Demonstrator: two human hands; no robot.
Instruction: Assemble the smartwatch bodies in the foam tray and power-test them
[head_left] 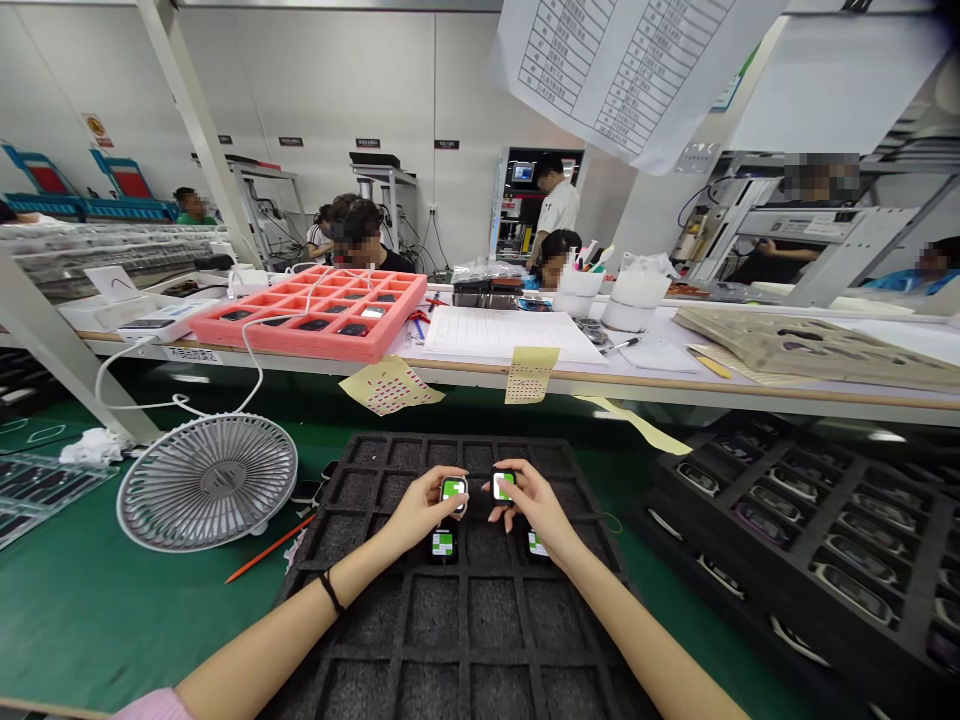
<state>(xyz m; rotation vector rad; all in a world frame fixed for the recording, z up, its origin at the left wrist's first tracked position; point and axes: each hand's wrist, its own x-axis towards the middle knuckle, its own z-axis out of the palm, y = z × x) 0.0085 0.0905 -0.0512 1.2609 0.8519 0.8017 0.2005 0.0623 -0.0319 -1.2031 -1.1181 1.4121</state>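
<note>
Your left hand [424, 507] is closed in a pinch, with the thumb over the lower edge of a pale-rimmed, rounded-square watch body [453, 488] and the other fingers curled around its far and left sides. Your right hand [538, 505] likewise grips a dark-rimmed, rounded-square watch body [501, 496], its thumb lying across the glass; the lower fingers spread loosely beneath. Both lit screens show green and white blocks, and the two pieces are held apart, above the far half of a black, rough-grained foam tray [435, 610] divided into square compartments.

Note two further lit watch bodies in the tray: a left one [443, 545], just nearer than your left hand, and a right one [536, 543], partly hidden by your right hand. A thin black wristband [331, 592] circles your left wrist.

To the left, on the smooth green work surface [187, 610], are a round grey fan [217, 480] with radial ribs and a slender orange stick [270, 550]. To the right, layered black foam trays [814, 520] hold rounded pieces. On the far shelf, at left, sits a pink foam tray [300, 345] with square compartments.
</note>
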